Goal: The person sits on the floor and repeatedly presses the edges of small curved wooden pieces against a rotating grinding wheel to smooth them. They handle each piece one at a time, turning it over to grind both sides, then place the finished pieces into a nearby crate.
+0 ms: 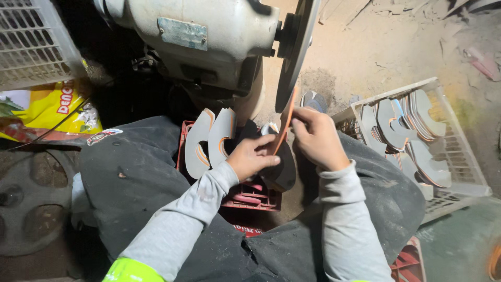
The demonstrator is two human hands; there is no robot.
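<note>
A person sits low, right in front of a big grinding machine (209, 42) with a round wheel (295, 49). Both hands hold one thin orange-edged piece (284, 125) up against the bottom of the wheel. The left hand (253, 156) pinches its lower end with closed fingers. The right hand (315, 138) grips its upper side, fingers curled tight. Just below the wheel, a red crate (250, 196) holds more curved grey pieces (209, 141). Right of the wheel, on the dusty floor, a white crate (459, 151) is filled with finished pieces (412, 130).
</note>
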